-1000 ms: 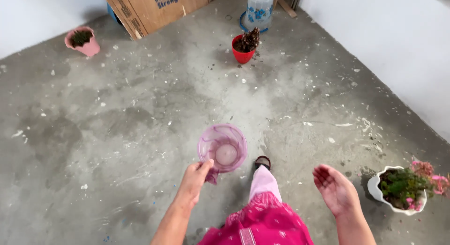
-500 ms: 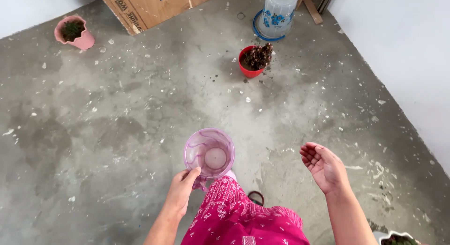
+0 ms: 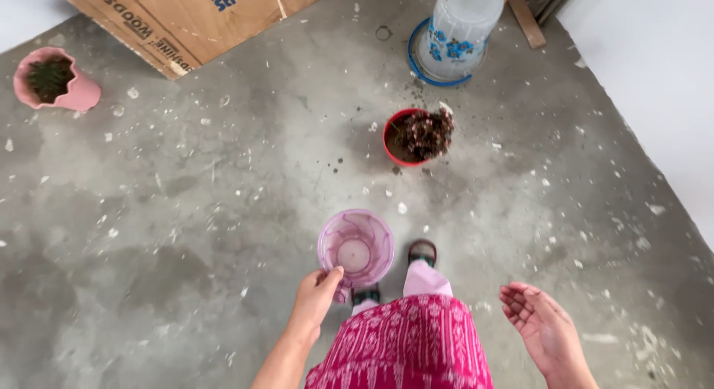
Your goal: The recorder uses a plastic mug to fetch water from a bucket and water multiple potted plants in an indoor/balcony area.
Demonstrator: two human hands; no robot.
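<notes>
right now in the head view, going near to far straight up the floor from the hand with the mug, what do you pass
left hand gripping the handle → purple translucent mug → red pot of dark, dried-looking plant → clear water container with blue flower print. The pink pot and cardboard box lie off to the left.

Illumination is bright, even and diffuse, consistent with daylight; no single source is visible. Shadows are soft and short: a faint one lies on the grey paint-speckled concrete floor (image 3: 186, 210) to the left of the round red plastic flower pot (image 3: 405, 140), another beside the pink scalloped plant pot (image 3: 52, 80). The white wall (image 3: 654, 69) at upper right is near overexposure and shows no texture. The translucent purple plastic jug (image 3: 355, 248) passes light without glare. Focus is sharp across the floor. Wide-angle distortion bends the wall edges and stretches the corners.
</notes>
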